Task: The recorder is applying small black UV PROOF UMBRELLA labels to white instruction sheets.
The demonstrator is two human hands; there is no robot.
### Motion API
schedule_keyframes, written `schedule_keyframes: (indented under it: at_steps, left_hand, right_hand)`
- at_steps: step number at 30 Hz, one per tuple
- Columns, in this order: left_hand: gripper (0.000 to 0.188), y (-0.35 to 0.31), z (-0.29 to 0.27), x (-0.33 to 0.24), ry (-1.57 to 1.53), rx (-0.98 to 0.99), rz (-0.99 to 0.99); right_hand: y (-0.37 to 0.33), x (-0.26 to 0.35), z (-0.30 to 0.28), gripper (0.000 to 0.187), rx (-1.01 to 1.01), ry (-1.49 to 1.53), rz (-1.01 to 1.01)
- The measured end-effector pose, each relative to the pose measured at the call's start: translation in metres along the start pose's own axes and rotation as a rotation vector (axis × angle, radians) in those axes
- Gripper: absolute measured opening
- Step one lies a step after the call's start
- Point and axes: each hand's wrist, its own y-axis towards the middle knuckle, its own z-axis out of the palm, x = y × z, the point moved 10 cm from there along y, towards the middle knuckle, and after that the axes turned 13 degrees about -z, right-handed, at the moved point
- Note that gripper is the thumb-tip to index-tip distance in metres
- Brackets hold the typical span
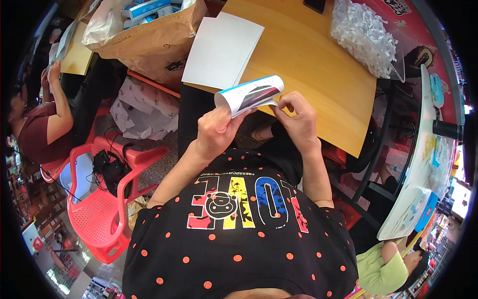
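Note:
A curled sheet of printed paper (256, 93), white with a blue edge and a dark picture, is held up between my hands just off the table's near edge. My left hand (217, 128) is closed around its left lower side, thumb along the bottom. At the sheet's right end, my right hand (298, 117) pinches a loose edge or flap between thumb and fingers. Beyond my left hand, a small stack of white sheets (221, 47) lies on the wooden table (308, 84), partly over its left edge.
A clear bin of white strips (366, 37) stands at the table's right end, near a dark phone (314, 5). To the left is a brown paper bag (149, 50) with blue-white boxes. A red plastic chair (97, 214) with cables and a seated person (42, 124) are further left.

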Motion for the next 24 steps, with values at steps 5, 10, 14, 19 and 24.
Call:
schedule_keyframes:
  at_steps: [5, 10, 14, 19, 24]
  left_hand:
    - [0.021, 0.001, -0.002, -0.003, 0.021, -0.005, 0.049]
    - [0.021, 0.001, 0.002, -0.015, 0.080, 0.018, 0.149]
    - [0.022, -0.003, 0.007, -0.014, 0.106, 0.058, 0.156]
    - [0.023, -0.001, 0.008, -0.020, 0.111, 0.036, 0.181]
    - [0.023, -0.002, 0.013, -0.018, 0.096, 0.054, 0.193]
  right_hand:
    - [-0.016, -0.041, -0.017, 0.013, -0.126, 0.325, 0.368]
    - [-0.013, -0.048, -0.004, 0.017, 0.070, 0.365, 0.401]
    - [-0.017, -0.056, -0.001, 0.018, 0.150, 0.418, 0.437]
    - [-0.026, -0.062, 0.004, 0.017, 0.172, 0.464, 0.497]
    - [-0.027, -0.061, 0.007, 0.019, 0.201, 0.444, 0.475]
